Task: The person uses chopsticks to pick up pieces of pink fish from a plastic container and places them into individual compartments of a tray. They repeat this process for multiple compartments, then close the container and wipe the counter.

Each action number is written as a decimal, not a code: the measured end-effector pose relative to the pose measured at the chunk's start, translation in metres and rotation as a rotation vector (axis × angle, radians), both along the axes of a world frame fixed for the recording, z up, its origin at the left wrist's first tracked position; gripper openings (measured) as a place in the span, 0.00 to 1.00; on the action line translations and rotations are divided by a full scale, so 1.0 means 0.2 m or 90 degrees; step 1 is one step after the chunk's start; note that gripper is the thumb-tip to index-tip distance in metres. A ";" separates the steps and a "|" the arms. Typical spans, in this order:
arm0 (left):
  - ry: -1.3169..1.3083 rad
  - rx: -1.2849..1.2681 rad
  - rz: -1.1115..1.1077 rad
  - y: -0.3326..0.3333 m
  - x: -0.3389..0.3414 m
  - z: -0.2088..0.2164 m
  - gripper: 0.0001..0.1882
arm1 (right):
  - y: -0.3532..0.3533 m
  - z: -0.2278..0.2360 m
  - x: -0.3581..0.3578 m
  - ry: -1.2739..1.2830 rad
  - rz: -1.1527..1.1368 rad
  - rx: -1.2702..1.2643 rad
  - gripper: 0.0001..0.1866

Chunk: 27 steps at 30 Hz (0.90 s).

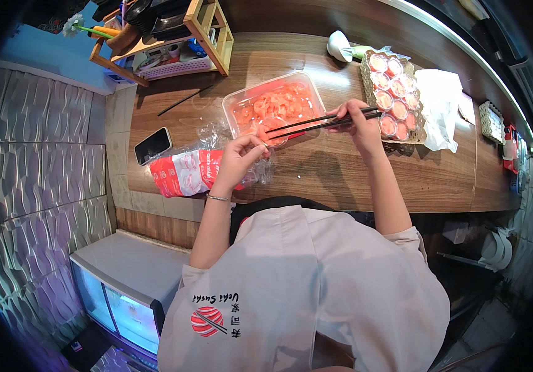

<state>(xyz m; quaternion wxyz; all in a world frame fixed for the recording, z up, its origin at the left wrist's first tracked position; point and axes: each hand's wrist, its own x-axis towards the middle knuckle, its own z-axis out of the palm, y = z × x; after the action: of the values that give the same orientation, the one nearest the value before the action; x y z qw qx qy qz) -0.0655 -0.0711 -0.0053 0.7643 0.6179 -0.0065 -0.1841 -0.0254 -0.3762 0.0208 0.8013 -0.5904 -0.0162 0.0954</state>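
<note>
My left hand (241, 158) has its fingers closed on a small clear plastic cup (274, 137), held at the near edge of a clear rectangular tub (319, 99). Thin pink-orange slices, which look like pickled ginger (279, 104), fill much of the tub, and some lie in the cup. A pair of dark chopsticks (313, 126) is gripped in my right hand (356, 123). Their tips point left and reach the cup. Under my left wrist lies a red and white plastic bag (186, 173) with a crumpled clear end.
A woven tray (370, 93) with several filled cups stands at the right, beside white paper (438, 102). Behind it rests a white bowl-shaped object (339, 46). On the left are a phone (153, 146), a thin dark stick (182, 101) and a wooden rack (220, 37).
</note>
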 end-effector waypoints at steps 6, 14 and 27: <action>-0.008 0.023 -0.051 -0.02 0.01 0.03 0.05 | 0.04 0.03 0.02 -0.034 -0.010 0.068 0.20; -0.018 0.020 -0.004 -0.02 -0.01 0.06 0.05 | -0.04 -0.12 0.02 0.007 0.006 0.119 0.17; 0.038 -0.029 -0.015 -0.01 -0.03 0.07 0.05 | -0.03 -0.08 0.01 -0.024 -0.056 0.161 0.19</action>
<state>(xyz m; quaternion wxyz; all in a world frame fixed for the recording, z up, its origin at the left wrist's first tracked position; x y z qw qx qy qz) -0.0707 -0.0739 0.0085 0.7758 0.5946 0.0050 -0.2113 -0.0235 -0.3819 0.0040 0.8722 -0.4866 -0.0169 0.0462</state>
